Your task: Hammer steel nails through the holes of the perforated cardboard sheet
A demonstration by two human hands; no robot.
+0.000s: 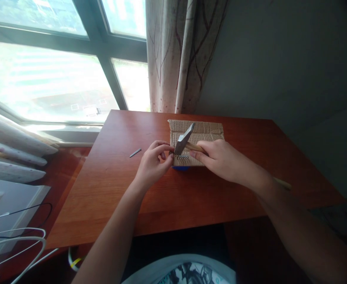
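Our right grip point(217, 156) holds a hammer point(184, 140) by its wooden handle point(195, 148), over the perforated brown board point(210, 137) on the bench point(108, 185). Our left grip point(156, 161): narrow, at the board's left edge; whether it pinches anything, we cannot tell.

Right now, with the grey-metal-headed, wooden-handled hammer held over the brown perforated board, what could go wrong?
The fingertips of the bare left hand are close beside the hammer's head, so a stray blow might catch them. A mostly hidden blue object shows under the near edge of the board, which might rock if struck.
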